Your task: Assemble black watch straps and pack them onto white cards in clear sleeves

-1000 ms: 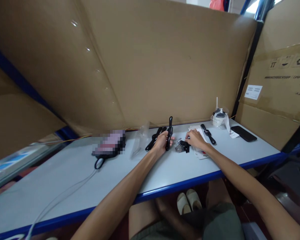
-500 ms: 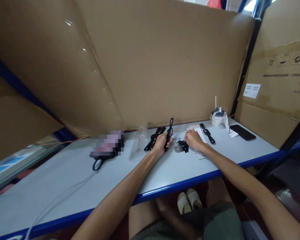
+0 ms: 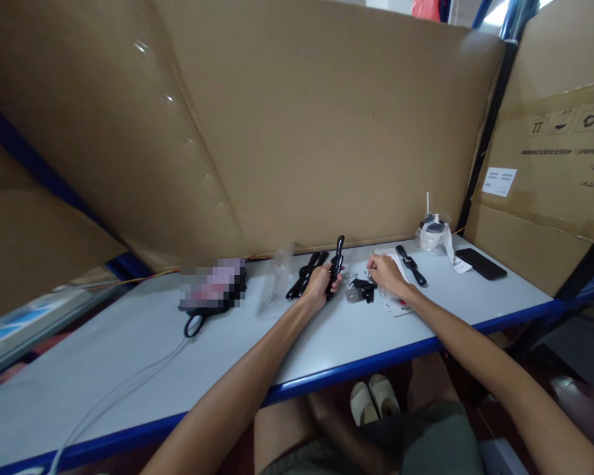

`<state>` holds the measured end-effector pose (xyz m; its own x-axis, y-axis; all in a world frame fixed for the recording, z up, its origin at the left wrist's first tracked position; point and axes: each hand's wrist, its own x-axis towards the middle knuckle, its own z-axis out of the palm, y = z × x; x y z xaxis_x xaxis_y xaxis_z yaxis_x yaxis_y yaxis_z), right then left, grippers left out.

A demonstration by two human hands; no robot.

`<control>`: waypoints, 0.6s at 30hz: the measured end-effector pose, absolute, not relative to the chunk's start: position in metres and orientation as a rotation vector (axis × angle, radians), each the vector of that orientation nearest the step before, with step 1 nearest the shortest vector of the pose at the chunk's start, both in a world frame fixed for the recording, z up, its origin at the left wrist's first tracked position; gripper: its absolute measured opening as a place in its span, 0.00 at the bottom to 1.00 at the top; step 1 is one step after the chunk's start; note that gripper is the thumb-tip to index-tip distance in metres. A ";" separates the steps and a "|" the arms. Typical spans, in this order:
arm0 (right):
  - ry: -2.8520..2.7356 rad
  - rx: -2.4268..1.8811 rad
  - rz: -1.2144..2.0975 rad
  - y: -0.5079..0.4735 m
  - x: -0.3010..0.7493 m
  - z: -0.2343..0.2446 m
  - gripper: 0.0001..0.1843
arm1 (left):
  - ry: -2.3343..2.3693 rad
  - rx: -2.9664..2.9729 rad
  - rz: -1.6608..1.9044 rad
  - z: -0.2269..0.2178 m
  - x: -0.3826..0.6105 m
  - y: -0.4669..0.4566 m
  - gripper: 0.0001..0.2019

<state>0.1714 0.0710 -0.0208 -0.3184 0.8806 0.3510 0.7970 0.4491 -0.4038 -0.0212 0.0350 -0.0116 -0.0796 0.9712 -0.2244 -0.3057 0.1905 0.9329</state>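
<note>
My left hand (image 3: 321,282) is wrapped round a black two-handled tool that looks like a spokeshave (image 3: 339,249), held tilted with one handle pointing up and away. Just left of that hand, more black spokeshaves (image 3: 297,285) lie on the table, partly hidden by it. My right hand (image 3: 383,272) is closed, fingertips pinched over small metal bits beside a pile of small black parts (image 3: 363,289); whatever is between the fingers is too small to make out. White printed papers (image 3: 396,305) lie under and beside this hand. To its right rests another spokeshave (image 3: 411,265).
A clear plastic bag (image 3: 275,280) lies left of the spokeshaves. Farther left is a blurred dark-edged item (image 3: 212,290) with a loop and a white cable. At right are a phone (image 3: 480,263) and a bagged cup (image 3: 432,234). Cardboard (image 3: 326,132) walls the back.
My right hand has shifted very slightly to the right at the small parts. The left hand still holds the spokeshave in nearly the same place.
</note>
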 end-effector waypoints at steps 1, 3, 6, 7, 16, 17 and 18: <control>-2.168 -1.392 0.226 0.071 0.171 -0.021 0.11 | 1.151 0.780 1.260 -0.012 -0.021 0.035 0.17; -2.151 -1.379 0.245 0.072 0.171 -0.022 0.11 | 1.142 0.781 1.259 -0.012 -0.022 0.035 0.16; -2.147 -1.400 0.267 0.071 0.170 -0.022 0.12 | 1.152 0.785 1.255 -0.014 -0.022 0.036 0.17; -2.149 -1.414 0.270 0.070 0.170 -0.021 0.13 | 1.154 0.787 1.255 -0.014 -0.023 0.036 0.17; -2.061 -1.497 0.088 0.074 0.190 0.005 0.12 | 1.109 0.757 1.269 -0.023 -0.026 0.044 0.14; -2.060 -1.520 0.097 0.074 0.192 0.006 0.12 | 1.100 0.759 1.269 -0.024 -0.027 0.045 0.13; -2.072 -1.534 0.104 0.073 0.193 0.007 0.13 | 1.094 0.763 1.271 -0.025 -0.027 0.045 0.13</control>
<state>0.1927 0.0729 0.0069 -0.1934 0.9033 0.3830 0.8602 0.3439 -0.3766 -0.0269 0.0451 -0.0252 -0.0507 0.9764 -0.2100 -0.3529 0.1792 0.9183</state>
